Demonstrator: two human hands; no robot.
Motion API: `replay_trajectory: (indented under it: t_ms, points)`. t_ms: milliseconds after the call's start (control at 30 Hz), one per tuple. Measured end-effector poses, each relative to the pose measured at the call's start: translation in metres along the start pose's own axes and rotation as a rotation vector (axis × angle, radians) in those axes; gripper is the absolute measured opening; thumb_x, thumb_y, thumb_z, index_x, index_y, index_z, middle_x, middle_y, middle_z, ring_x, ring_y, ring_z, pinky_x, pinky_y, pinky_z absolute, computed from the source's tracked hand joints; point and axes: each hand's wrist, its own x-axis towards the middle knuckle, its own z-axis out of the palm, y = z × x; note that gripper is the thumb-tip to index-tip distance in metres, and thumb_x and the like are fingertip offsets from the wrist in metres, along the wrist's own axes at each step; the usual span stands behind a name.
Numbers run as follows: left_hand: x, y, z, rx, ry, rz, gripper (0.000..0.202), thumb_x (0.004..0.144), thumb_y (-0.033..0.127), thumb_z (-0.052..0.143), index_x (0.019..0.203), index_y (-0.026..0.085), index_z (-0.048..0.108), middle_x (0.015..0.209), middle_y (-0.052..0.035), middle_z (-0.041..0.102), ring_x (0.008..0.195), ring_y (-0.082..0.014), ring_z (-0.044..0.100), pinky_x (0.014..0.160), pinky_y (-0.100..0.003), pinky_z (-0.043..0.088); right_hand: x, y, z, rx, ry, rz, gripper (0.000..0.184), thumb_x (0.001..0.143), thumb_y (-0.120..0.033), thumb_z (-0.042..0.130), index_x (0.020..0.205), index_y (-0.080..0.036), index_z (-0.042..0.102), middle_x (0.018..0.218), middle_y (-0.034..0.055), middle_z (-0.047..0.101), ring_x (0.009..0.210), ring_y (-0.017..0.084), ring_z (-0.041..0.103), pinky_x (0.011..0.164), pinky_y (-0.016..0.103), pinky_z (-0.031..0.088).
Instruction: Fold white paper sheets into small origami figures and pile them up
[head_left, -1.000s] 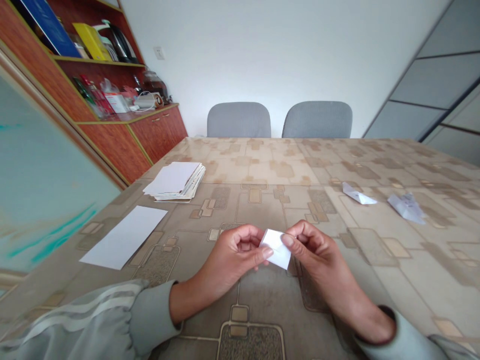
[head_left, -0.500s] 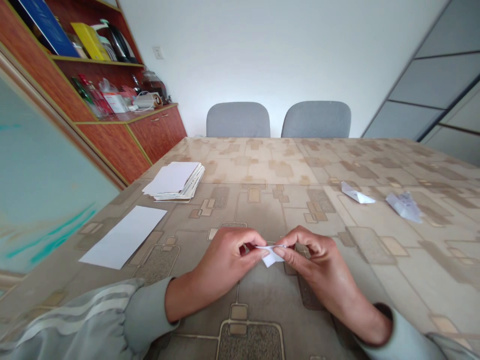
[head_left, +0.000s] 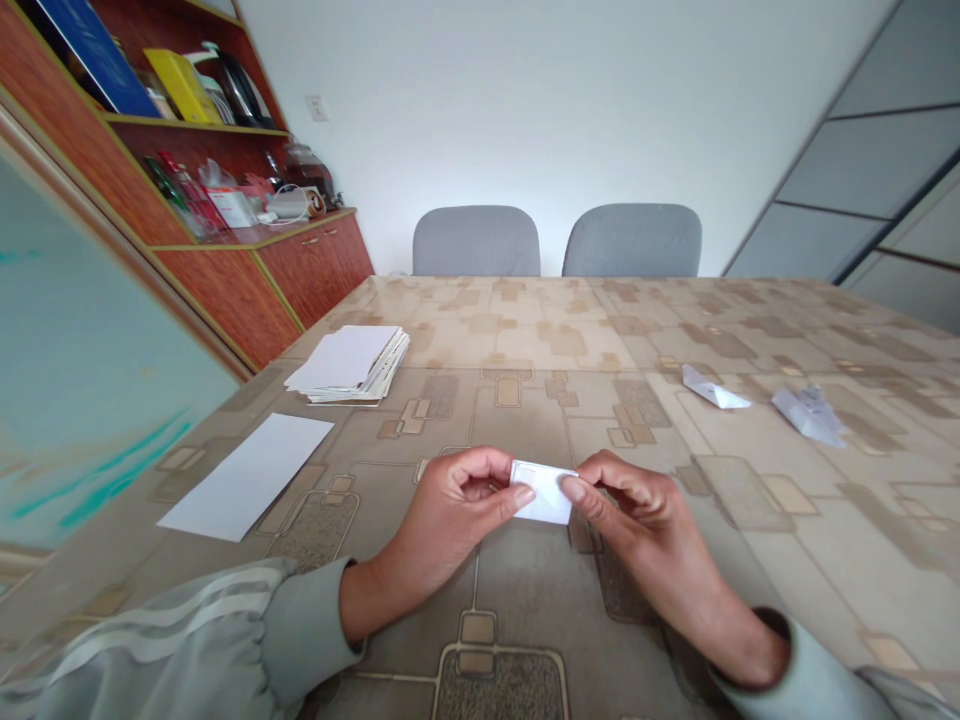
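Observation:
A small folded white paper (head_left: 544, 492) is held just above the patterned table (head_left: 525, 330) between both hands. My left hand (head_left: 457, 510) pinches its left edge with thumb and fingers curled. My right hand (head_left: 626, 515) pinches its right edge, thumb on top. The paper's flat face is turned up toward the camera. Both forearms wear grey sleeves and rest near the table's front edge.
A single white sheet (head_left: 249, 474) lies at the left front. A stack of white sheets (head_left: 351, 362) sits behind it. Two folded paper pieces (head_left: 714, 388) (head_left: 810, 414) lie at the right. Two grey chairs (head_left: 555, 240) stand at the far side, a wooden cabinet (head_left: 247, 250) at the left.
The folded paper was tilted edge-on half a second ago and is now turned flat-face up again between the same pinching fingers. Hands stayed in place.

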Motion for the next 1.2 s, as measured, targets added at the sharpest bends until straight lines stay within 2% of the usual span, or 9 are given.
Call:
replay_trajectory:
  t_ms: [67, 133, 200, 267, 433, 533, 700, 867, 1200]
  points:
    - [0.000, 0.000, -0.002, 0.165, 0.014, 0.092, 0.013, 0.078, 0.026, 0.071, 0.074, 0.015, 0.067, 0.068, -0.0012, 0.068, 0.062, -0.0133, 0.061, 0.058, -0.022, 0.048, 0.001, 0.000, -0.001, -0.051, -0.033, -0.070, 0.017, 0.093, -0.032, 0.057, 0.083, -0.023, 0.066, 0.073, 0.0002, 0.062, 0.070, 0.016, 0.056, 0.064, 0.029, 0.043]
    - [-0.001, 0.002, -0.007, 0.387, -0.008, 0.280, 0.012, 0.084, 0.025, 0.067, 0.075, 0.017, 0.070, 0.069, -0.0019, 0.069, 0.063, -0.0137, 0.062, 0.059, -0.023, 0.047, 0.002, -0.002, -0.003, -0.144, -0.049, -0.182, 0.009, 0.092, -0.027, 0.059, 0.093, -0.024, 0.067, 0.082, 0.0017, 0.066, 0.078, 0.018, 0.058, 0.070, 0.031, 0.044]
    - [-0.002, 0.005, -0.012, 0.618, -0.101, 0.497, 0.016, 0.091, 0.023, 0.060, 0.083, 0.018, 0.072, 0.075, -0.0039, 0.071, 0.068, -0.0146, 0.063, 0.063, -0.025, 0.047, 0.003, -0.004, -0.005, -0.255, -0.062, -0.291, 0.007, 0.091, -0.024, 0.060, 0.090, -0.023, 0.067, 0.079, 0.0020, 0.065, 0.078, 0.018, 0.057, 0.071, 0.031, 0.043]
    - [-0.002, 0.006, -0.016, 0.824, -0.195, 0.676, 0.021, 0.096, 0.021, 0.052, 0.090, 0.018, 0.072, 0.081, -0.0055, 0.072, 0.073, -0.0162, 0.064, 0.067, -0.027, 0.048, 0.004, -0.006, -0.006, -0.369, -0.101, -0.371, 0.016, 0.094, -0.023, 0.056, 0.081, -0.022, 0.065, 0.072, 0.0016, 0.063, 0.074, 0.018, 0.054, 0.068, 0.031, 0.041]
    - [-0.004, 0.001, -0.018, 1.202, -0.274, 0.874, 0.026, 0.098, 0.016, 0.046, 0.088, 0.017, 0.069, 0.085, -0.0059, 0.071, 0.080, -0.0195, 0.061, 0.070, -0.030, 0.046, 0.005, -0.005, -0.005, -0.675, -0.210, -0.414, 0.021, 0.093, -0.017, 0.057, 0.072, -0.019, 0.060, 0.073, 0.0023, 0.062, 0.078, 0.020, 0.050, 0.069, 0.033, 0.037]
    - [-0.005, -0.003, -0.016, 1.286, -0.335, 0.853, 0.024, 0.097, 0.015, 0.046, 0.082, 0.016, 0.065, 0.080, -0.0051, 0.067, 0.076, -0.0195, 0.057, 0.066, -0.030, 0.043, 0.005, -0.005, -0.003, -0.797, -0.317, -0.432, 0.007, 0.087, -0.017, 0.067, 0.082, -0.020, 0.062, 0.084, 0.0026, 0.065, 0.084, 0.021, 0.051, 0.074, 0.034, 0.038]
    - [-0.005, -0.004, -0.015, 1.186, -0.412, 0.750, 0.027, 0.099, 0.021, 0.045, 0.080, 0.016, 0.065, 0.078, -0.0041, 0.065, 0.073, -0.0175, 0.056, 0.067, -0.029, 0.043, 0.004, -0.005, -0.002, -0.832, -0.461, -0.420, 0.007, 0.089, -0.018, 0.064, 0.084, -0.020, 0.061, 0.085, 0.0019, 0.066, 0.086, 0.020, 0.054, 0.079, 0.035, 0.038]
    - [-0.006, -0.005, -0.021, 0.991, -0.395, 0.567, 0.022, 0.097, 0.033, 0.053, 0.092, 0.017, 0.067, 0.093, -0.0052, 0.066, 0.087, -0.0178, 0.059, 0.079, -0.027, 0.047, 0.004, -0.002, -0.005, -0.772, -0.455, -0.400, 0.013, 0.094, -0.017, 0.056, 0.083, -0.019, 0.061, 0.086, 0.0028, 0.066, 0.086, 0.019, 0.054, 0.081, 0.035, 0.038]
    - [-0.003, -0.005, -0.032, 0.936, -0.409, 0.423, 0.022, 0.098, 0.027, 0.052, 0.085, 0.020, 0.069, 0.091, -0.0018, 0.062, 0.086, -0.0153, 0.059, 0.078, -0.026, 0.044, 0.005, 0.006, -0.006, -0.601, -0.440, -0.368, 0.015, 0.095, -0.014, 0.052, 0.086, -0.019, 0.062, 0.086, 0.0019, 0.065, 0.087, 0.019, 0.054, 0.084, 0.035, 0.038]
